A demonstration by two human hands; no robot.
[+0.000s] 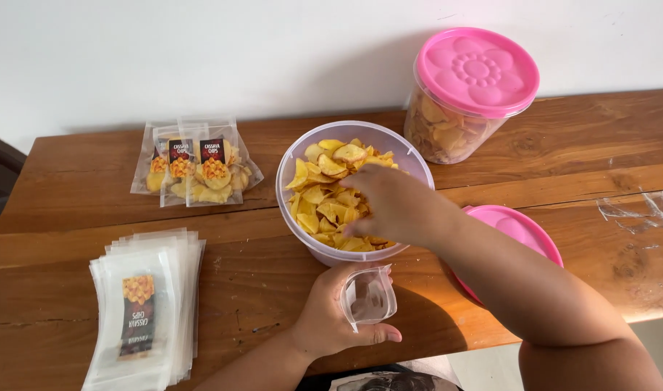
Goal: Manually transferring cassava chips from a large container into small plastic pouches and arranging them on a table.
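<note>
My left hand (330, 313) holds a small clear plastic pouch (368, 295) with its mouth open, just in front of a clear tub (291, 161) full of yellow chips (324, 192). My right hand (391, 204) reaches into the tub from the right, its fingers curled down among the chips. Whether any chips are in its grip is hidden by the hand.
A stack of several empty labelled pouches (144, 308) lies at the near left. Filled pouches (195, 164) lie at the back left. A closed tub with a pink lid (475, 71) stands at the back right. A loose pink lid (523, 230) lies under my right forearm. Crumpled clear plastic (639, 210) lies at the right.
</note>
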